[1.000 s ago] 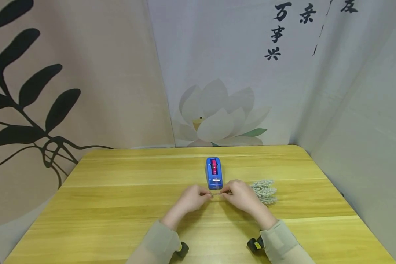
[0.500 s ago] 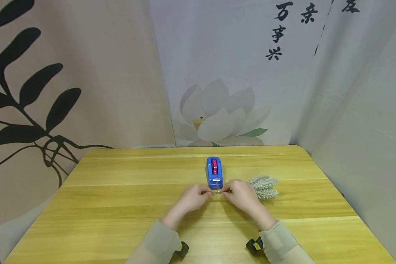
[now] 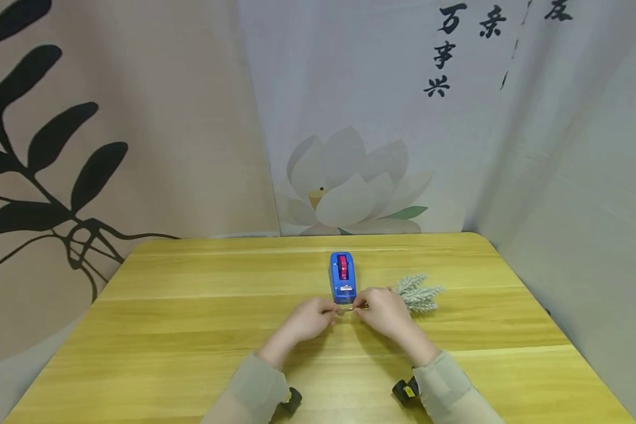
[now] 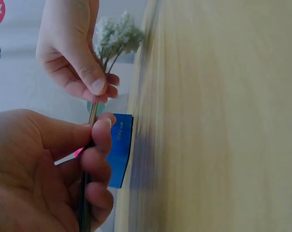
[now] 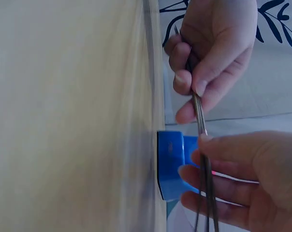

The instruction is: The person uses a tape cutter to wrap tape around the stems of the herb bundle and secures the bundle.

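A bunch of pale green sprigs [image 3: 418, 293], seemingly artificial or dried flowers, is held sideways above the table, heads to the right. Its thin brown stems [image 4: 93, 113] run through both hands. My left hand [image 3: 308, 318] grips the stem ends between thumb and curled fingers. Nearer the heads, my right hand [image 3: 384, 309] pinches the stems with thumb and fingertips. In the right wrist view a shiny stretch of stems [image 5: 199, 115] shows between the hands; whether tape is on it I cannot tell. Just beyond the hands stands a blue tape dispenser [image 3: 343, 288].
A pink-red tape roll [image 3: 343, 267] sits in the dispenser. The wooden table [image 3: 217, 335] reaches back to a printed curtain [image 3: 350, 88]. Another curtain [image 3: 577, 194] hangs along the right side. Dark wrist cameras [image 3: 405, 390] sit under the sleeves.
The flower heads have turned and shifted away from the person, toward the back of the table. Both hands stay in nearly the same place on the stems.
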{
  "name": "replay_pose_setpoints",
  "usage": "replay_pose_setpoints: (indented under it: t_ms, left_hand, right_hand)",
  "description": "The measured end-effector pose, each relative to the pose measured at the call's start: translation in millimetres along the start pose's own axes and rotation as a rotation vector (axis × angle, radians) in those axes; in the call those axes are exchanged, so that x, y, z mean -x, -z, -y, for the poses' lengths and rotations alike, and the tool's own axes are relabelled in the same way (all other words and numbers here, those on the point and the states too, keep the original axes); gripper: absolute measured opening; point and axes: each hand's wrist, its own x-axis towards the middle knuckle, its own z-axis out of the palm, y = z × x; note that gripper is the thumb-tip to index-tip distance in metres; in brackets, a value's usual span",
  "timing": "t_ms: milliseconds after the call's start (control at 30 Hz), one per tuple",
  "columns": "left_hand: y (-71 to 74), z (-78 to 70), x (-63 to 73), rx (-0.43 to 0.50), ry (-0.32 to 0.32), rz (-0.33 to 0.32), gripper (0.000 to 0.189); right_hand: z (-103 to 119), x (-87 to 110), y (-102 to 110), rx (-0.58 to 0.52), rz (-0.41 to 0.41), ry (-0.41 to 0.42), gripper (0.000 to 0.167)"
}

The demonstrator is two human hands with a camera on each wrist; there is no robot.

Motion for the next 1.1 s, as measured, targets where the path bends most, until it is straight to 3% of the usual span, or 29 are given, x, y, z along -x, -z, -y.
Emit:
replay_pose_setpoints:
  t_ms: [167, 400, 533, 800, 933, 1100]
  left_hand:
    - [-0.1, -0.7, 0.1, 0.018, 0.014, -0.021, 0.023]
    - [0.3, -0.3, 1.4, 0.029, 0.041, -0.042, 0.024]
    - [2.3, -0.6, 0.9, 0.023, 0.039, -0.051, 0.024]
    - [0.9, -1.5, -4.1, -0.004, 0.025, -0.060, 0.024]
    - [1.5, -0.7, -4.8, 0.009, 0.018, -0.043, 0.023]
    - [8.5, 0.0, -4.9, 0.042, 0.039, -0.010, 0.021]
  right_hand:
    - [-3, -0.9, 3, 0.004, 0.070, 0.002, 0.014]
    - [-7, -3.3, 4, -0.043, 0.101, 0.002, 0.011]
    - [-12, -7.7, 7, -0.142, 0.144, 0.021, 0.009]
    - [-36, -24.0, 19, -0.392, 0.355, 0.102, 0.010]
    - [-37, -26.7, 21, -0.402, 0.371, 0.115, 0.008]
    - [-30, -27.1, 18, -0.379, 0.328, 0.109, 0.006]
